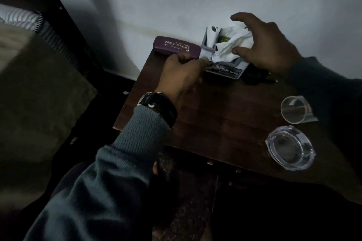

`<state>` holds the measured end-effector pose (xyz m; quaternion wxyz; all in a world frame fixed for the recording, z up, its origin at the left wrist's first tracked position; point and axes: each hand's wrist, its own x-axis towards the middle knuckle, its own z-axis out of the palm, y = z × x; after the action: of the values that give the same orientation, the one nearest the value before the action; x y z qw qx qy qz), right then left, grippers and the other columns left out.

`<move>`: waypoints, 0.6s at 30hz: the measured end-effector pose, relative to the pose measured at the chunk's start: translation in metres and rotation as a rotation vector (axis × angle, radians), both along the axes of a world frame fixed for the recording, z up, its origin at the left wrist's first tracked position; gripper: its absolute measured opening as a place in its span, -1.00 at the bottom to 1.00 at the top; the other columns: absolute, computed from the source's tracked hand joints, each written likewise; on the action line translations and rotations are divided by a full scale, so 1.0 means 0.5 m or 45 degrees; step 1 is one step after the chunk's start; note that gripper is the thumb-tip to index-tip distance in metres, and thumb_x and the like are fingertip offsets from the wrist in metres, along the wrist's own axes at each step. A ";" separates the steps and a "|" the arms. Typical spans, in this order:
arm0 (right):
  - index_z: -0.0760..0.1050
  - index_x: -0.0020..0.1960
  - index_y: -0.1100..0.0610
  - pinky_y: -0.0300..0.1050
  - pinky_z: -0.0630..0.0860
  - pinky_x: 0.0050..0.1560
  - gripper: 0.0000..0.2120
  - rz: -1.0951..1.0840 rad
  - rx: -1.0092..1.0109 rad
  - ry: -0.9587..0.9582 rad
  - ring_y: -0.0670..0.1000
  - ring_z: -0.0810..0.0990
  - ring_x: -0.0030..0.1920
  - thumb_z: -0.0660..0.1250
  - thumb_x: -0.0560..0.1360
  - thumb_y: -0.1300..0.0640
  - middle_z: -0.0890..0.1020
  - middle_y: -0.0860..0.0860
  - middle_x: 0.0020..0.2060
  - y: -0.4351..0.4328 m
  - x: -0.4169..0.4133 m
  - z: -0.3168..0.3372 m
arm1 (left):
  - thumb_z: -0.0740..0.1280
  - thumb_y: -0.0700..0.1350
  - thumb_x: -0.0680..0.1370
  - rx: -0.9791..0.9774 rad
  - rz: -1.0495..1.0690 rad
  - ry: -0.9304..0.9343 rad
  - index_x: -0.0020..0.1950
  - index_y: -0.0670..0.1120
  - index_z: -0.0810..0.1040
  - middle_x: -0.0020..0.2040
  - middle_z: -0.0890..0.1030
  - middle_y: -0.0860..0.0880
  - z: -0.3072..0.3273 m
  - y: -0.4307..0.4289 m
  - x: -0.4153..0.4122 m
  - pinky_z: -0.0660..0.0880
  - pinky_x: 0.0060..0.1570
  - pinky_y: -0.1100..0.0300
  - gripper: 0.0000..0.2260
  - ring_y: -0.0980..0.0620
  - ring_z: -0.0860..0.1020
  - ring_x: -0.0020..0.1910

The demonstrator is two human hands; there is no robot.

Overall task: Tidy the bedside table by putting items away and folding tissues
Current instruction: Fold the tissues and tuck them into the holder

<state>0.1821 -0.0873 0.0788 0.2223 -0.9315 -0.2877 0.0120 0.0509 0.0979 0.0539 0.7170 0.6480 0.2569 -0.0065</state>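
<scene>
Left sleeve [117,162] lies nearest; the tissue holder [207,51], at the bench's [215,113] back edge, is pinched at its corner by the left hand [184,74]. Crumpled tissue [233,45] atop it is gripped by the right hand [264,45] and is best drawn out slowly, holder steadied.

One spectacle case [177,46], one tissue holder [206,45], perhaps two tissues [233,45] (dim light), one tumbler [295,109], one ashtray [290,147].

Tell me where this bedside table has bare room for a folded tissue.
Bare dark wooden table shows mid-top, bordered by the white printed box behind, the left hand, and the clear glass tumbler and round glass ashtray rightward. The back edge is crowded: purple spectacle case, box, crumpled white tissue in the right hand.
</scene>
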 end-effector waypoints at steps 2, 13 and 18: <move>0.25 0.53 -0.17 0.05 0.50 0.18 -0.31 0.033 -0.079 -0.023 0.25 0.54 0.22 0.46 0.51 0.15 0.57 0.26 0.22 0.010 0.009 0.010 | 0.45 0.00 0.58 0.008 -0.016 0.013 0.26 -0.10 0.60 0.10 0.74 -0.05 0.002 0.001 0.000 0.55 -0.27 0.22 -0.69 0.04 0.65 -0.16; 0.46 0.44 -0.12 -0.19 0.36 0.30 -0.33 0.128 -0.153 0.138 -0.08 0.47 0.37 0.60 0.40 0.16 0.51 -0.13 0.39 0.011 0.025 0.098 | 0.54 -0.04 0.51 -0.029 0.029 -0.013 0.26 -0.12 0.53 0.06 0.71 -0.02 -0.004 0.001 0.010 0.60 -0.14 0.12 -0.61 0.07 0.65 -0.17; 0.57 0.36 0.00 -0.24 0.64 0.12 -0.40 0.075 0.507 0.601 -0.12 0.69 0.16 0.59 0.36 0.23 0.67 -0.08 0.21 0.019 -0.049 0.111 | 0.72 -0.11 0.28 -0.117 -0.076 -0.155 0.42 -0.16 0.39 0.21 0.68 -0.06 0.004 -0.013 0.000 0.66 0.11 0.10 -0.18 0.03 0.69 0.14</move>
<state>0.1578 -0.0777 0.1341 0.4608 -0.8323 -0.2516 0.1779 0.0511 0.0913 0.0560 0.7597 0.6211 0.1928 0.0000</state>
